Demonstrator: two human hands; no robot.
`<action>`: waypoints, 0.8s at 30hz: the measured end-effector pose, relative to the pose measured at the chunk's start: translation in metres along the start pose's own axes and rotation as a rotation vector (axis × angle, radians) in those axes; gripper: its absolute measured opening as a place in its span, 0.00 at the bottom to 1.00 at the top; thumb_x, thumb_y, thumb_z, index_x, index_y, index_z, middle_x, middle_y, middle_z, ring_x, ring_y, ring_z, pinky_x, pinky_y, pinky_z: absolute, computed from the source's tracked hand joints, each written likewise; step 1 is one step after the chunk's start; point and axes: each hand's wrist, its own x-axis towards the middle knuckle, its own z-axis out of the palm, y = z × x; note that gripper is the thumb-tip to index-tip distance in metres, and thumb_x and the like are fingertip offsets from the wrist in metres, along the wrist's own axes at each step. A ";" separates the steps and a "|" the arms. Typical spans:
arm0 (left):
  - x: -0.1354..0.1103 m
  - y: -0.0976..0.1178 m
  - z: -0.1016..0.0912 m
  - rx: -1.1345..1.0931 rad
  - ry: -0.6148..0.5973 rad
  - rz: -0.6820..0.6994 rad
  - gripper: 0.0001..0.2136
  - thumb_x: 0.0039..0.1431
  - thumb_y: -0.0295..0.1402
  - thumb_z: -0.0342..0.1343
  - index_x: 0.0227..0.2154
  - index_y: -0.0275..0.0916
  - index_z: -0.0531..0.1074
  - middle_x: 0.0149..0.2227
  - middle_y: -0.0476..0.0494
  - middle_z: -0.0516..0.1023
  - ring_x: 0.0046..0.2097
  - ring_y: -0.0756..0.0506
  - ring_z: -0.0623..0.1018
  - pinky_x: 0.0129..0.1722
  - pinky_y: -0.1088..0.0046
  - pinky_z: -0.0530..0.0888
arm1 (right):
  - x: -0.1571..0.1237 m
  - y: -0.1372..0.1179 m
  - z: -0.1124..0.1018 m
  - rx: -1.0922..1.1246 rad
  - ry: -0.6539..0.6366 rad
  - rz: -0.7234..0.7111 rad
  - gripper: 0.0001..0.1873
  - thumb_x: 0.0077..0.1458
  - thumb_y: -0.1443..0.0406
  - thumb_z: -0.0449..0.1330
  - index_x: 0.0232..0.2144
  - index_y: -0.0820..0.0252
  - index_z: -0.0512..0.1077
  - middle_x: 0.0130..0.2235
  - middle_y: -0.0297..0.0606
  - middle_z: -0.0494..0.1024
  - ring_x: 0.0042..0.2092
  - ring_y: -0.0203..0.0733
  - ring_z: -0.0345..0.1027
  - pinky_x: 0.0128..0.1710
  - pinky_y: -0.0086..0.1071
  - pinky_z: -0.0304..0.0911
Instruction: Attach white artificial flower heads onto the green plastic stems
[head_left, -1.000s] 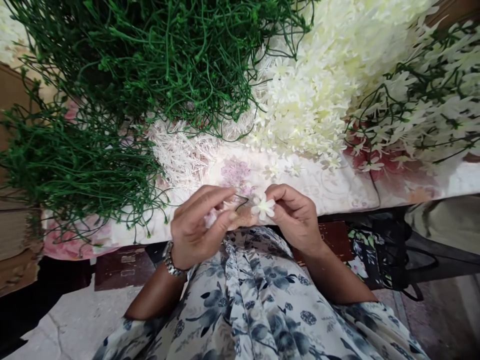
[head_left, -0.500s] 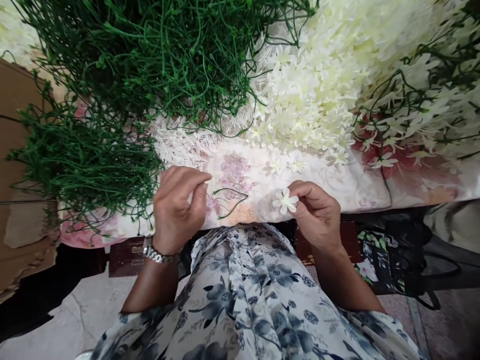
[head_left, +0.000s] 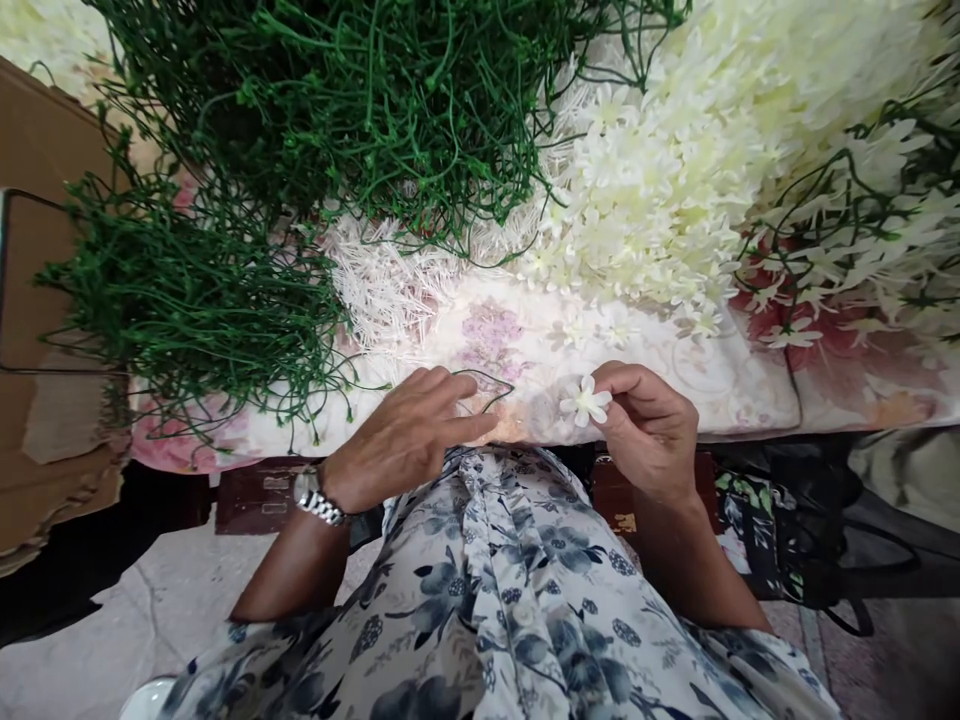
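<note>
My right hand (head_left: 649, 430) pinches a small white artificial flower (head_left: 586, 402) between thumb and fingers, held just above the floral cloth (head_left: 667, 385). My left hand (head_left: 409, 440), with a metal watch at the wrist, lies low on the cloth's near edge, fingers stretched out and close together, their tips on a thin green stem (head_left: 487, 388) that curls on the cloth. I cannot tell whether the fingers grip that stem or only rest on it.
A big tangle of green plastic stems (head_left: 300, 130) fills the left and back. A heap of loose white flowers (head_left: 675, 170) lies at the right back, white spiky pieces (head_left: 382, 285) between them, flowered stems (head_left: 862, 230) far right. Brown cardboard (head_left: 45, 300) at left, dark bag (head_left: 795, 520) at right.
My hands came apart from a joined pinch. The left hand dropped the stem on the cloth, rose, then came back down flat onto it. The right hand kept the flower.
</note>
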 end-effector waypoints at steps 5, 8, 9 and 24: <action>0.005 -0.006 0.009 0.033 -0.008 0.070 0.15 0.56 0.20 0.44 0.41 0.40 0.70 0.42 0.41 0.70 0.38 0.47 0.67 0.36 0.71 0.65 | 0.000 0.000 0.000 -0.020 0.011 0.010 0.03 0.51 0.70 0.58 0.30 0.58 0.70 0.29 0.33 0.68 0.29 0.32 0.61 0.26 0.26 0.55; 0.007 -0.006 0.012 0.094 0.049 0.099 0.10 0.57 0.23 0.47 0.36 0.39 0.71 0.40 0.41 0.71 0.37 0.47 0.67 0.34 0.69 0.65 | 0.000 0.002 -0.001 -0.023 0.021 0.012 0.03 0.51 0.70 0.59 0.29 0.58 0.70 0.29 0.33 0.68 0.29 0.32 0.61 0.26 0.26 0.55; 0.009 -0.005 0.012 0.109 0.089 0.104 0.09 0.56 0.24 0.48 0.35 0.39 0.70 0.39 0.41 0.72 0.36 0.47 0.68 0.34 0.69 0.65 | 0.000 0.002 0.000 -0.024 0.022 0.008 0.03 0.51 0.70 0.59 0.29 0.58 0.70 0.29 0.33 0.68 0.29 0.32 0.61 0.26 0.26 0.55; 0.030 0.030 0.003 -0.756 0.603 -0.336 0.09 0.54 0.20 0.52 0.34 0.36 0.73 0.33 0.44 0.75 0.38 0.50 0.75 0.36 0.75 0.72 | 0.011 -0.022 0.014 -0.155 -0.151 -0.117 0.03 0.53 0.70 0.55 0.31 0.59 0.68 0.28 0.32 0.67 0.30 0.33 0.61 0.30 0.28 0.56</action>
